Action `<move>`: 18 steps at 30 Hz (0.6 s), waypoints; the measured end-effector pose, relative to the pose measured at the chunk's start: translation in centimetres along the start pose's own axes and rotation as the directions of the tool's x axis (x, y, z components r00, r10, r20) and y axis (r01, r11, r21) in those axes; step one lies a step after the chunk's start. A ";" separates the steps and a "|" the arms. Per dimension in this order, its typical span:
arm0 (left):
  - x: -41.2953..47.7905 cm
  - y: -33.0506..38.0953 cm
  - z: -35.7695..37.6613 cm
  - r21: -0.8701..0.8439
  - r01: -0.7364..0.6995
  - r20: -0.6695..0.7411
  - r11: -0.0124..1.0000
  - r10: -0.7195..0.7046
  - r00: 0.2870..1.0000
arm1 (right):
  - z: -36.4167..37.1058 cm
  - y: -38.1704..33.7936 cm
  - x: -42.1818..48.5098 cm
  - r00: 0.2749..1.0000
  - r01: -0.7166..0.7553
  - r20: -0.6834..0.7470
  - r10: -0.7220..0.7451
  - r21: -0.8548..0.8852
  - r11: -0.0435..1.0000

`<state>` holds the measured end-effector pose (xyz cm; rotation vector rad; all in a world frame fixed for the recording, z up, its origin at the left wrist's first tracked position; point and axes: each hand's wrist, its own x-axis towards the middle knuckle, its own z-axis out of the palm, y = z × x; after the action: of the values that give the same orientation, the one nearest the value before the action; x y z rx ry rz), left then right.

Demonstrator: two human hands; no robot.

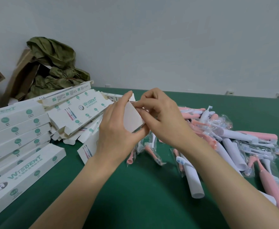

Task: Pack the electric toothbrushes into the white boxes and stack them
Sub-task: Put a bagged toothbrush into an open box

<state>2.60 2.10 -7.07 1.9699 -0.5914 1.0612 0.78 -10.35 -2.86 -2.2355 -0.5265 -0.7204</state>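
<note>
The left hand (119, 128) holds a white box (133, 119) up over the table. Its fingers and thumb curl round the box and grip it from the left side and from below. One short end of the box faces the person. The right hand (166, 116) is at the top edge of the same box. Its thumb and first finger pinch the card there, and its other fingers are bent in. Both hands touch the box, and the box does not touch the table.

Just under the hands lie a few brush heads in clear bags (149, 150). To the right is a big pile of toothbrushes (234, 142), some pink and some white, many in clear wrap. To the left is a messy heap of flat boxes (79, 111) that are not folded up. Further left is a neat stack of closed boxes (16, 138) with green print on them.

The table has a dark green cloth (135, 187) over it. Behind the table is a plain pale grey wall (152, 38). Small white sockets (228, 92) sit low on the wall by the table's far edge. In the left corner stands a brown cardboard box (19, 76) with crumpled green stuff (52, 63) in it; what it is cannot be told.
</note>
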 end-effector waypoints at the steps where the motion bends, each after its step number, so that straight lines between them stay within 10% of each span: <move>1: 0.0 -0.1 0.1 0.004 -0.007 0.000 1.000 0.007 1.000 | -0.1 0.1 0.0 0.998 0.005 0.055 -0.003 -0.026 1.000; 6: 0.1 0.0 0.0 -0.051 0.004 -0.048 0.999 -0.006 0.999 | -0.1 0.1 -0.1 0.977 -0.113 -0.167 0.129 0.101 0.988; 9: 0.2 -0.1 -0.3 -0.155 0.027 -0.040 0.987 -0.034 0.999 | -0.1 -0.1 0.2 0.905 -0.366 -0.020 0.424 0.469 0.804; 18: 0.3 0.0 0.2 -0.067 -0.020 0.035 0.998 0.023 0.999 | 0.0 -0.6 0.3 0.973 -0.202 -0.010 0.230 0.445 0.872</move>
<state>2.83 1.95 -6.85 1.9315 -0.6605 1.0084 0.68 -9.96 -2.35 -1.8009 -0.3568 -0.4927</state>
